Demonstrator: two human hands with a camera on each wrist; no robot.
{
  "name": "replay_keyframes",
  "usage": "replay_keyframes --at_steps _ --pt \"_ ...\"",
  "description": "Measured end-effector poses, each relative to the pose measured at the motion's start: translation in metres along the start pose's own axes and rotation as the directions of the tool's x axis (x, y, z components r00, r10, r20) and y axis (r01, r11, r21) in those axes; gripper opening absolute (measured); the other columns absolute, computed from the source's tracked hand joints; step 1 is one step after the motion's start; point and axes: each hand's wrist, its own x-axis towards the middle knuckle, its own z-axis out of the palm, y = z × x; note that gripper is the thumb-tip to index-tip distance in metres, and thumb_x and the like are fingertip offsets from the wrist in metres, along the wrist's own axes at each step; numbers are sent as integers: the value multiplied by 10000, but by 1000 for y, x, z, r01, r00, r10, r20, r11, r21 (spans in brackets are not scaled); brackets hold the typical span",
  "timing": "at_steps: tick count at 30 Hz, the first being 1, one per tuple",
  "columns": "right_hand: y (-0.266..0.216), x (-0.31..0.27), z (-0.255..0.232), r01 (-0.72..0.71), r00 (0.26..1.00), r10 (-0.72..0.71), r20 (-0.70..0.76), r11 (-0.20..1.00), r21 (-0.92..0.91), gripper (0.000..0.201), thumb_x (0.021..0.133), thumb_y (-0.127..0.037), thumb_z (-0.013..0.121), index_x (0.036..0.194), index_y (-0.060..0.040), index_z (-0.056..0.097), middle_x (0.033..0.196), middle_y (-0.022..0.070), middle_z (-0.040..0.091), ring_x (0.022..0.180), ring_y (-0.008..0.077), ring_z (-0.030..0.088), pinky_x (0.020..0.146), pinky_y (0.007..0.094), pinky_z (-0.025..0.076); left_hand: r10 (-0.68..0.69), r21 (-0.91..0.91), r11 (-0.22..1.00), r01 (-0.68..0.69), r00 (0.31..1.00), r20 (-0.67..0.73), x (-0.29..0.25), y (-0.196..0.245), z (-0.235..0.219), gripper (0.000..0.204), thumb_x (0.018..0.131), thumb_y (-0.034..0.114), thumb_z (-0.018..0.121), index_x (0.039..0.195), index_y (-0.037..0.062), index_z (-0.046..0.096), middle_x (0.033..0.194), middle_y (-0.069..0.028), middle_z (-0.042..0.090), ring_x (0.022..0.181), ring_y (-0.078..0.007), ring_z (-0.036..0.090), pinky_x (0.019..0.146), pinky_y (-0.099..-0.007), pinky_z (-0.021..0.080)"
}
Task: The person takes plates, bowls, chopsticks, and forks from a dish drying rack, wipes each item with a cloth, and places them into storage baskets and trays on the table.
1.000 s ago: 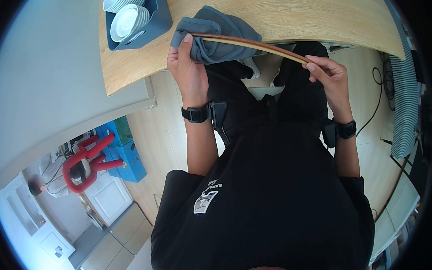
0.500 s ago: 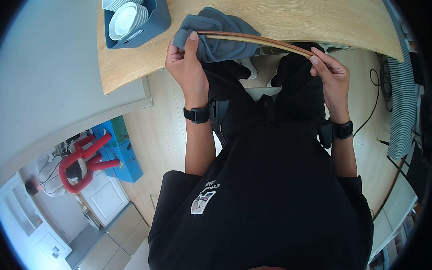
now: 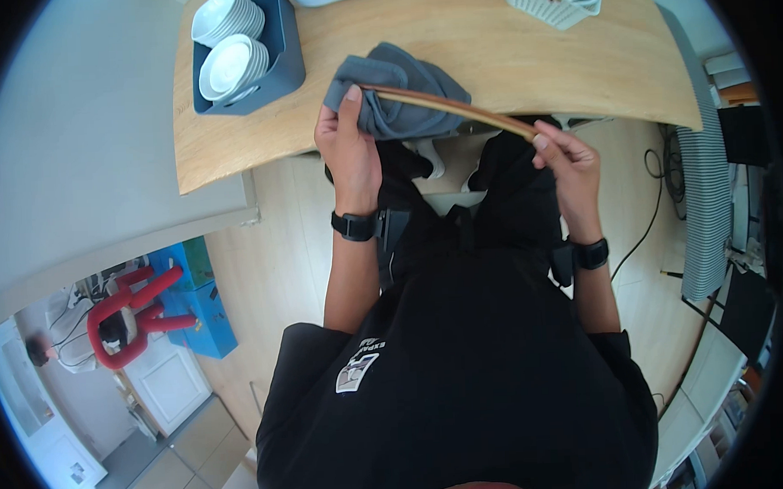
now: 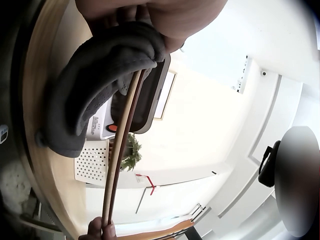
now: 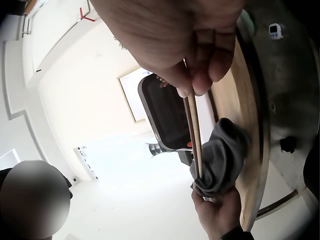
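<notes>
A pair of chopsticks, one pale and one reddish brown, stretches between my hands over the table's front edge. My left hand pinches their left ends through a grey cloth, its thumb on top. The rest of the cloth hangs in loose folds behind the sticks, as the left wrist view shows of the cloth. My right hand pinches the bare right ends between thumb and fingers. In the right wrist view the chopsticks run side by side from the right fingertips into the cloth.
A blue-grey bin with stacked white bowls stands at the table's left. At the back right is a white perforated basket with dishes in it. A dark-topped container sits behind the cloth. A black cable lies on the floor.
The head view has shifted, so more of the table's back shows, including the white basket. Both hands keep their hold on the chopsticks and cloth.
</notes>
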Motion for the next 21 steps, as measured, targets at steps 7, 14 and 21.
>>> replay_keyframes --at_steps 7,14,21 --pt "4 0 19 16 994 -14 104 1000 -21 227 888 -42 691 1104 25 694 952 133 730 687 81 617 653 214 524 -96 55 994 92 992 78 -7 -25 15 193 910 67 669 1078 -25 645 969 -59 688 851 -88 627 772 -223 496" --pt "-5 10 5 20 994 -21 106 1000 9 222 867 -33 714 1081 27 703 923 110 727 683 91 621 640 215 518 11 6 1000 -11 999 -31 17 -2 8 233 904 58 669 1119 -30 648 1036 -58 692 901 -102 642 806 -243 505" --pt "-29 28 -32 73 997 -71 -41 997 34 264 893 -99 697 1122 31 677 954 119 725 690 76 576 661 222 498 260 342 913 -225 964 -61 57 9 -20 320 863 75 729 1136 -68 644 1001 -67 692 875 -95 639 793 -218 497"
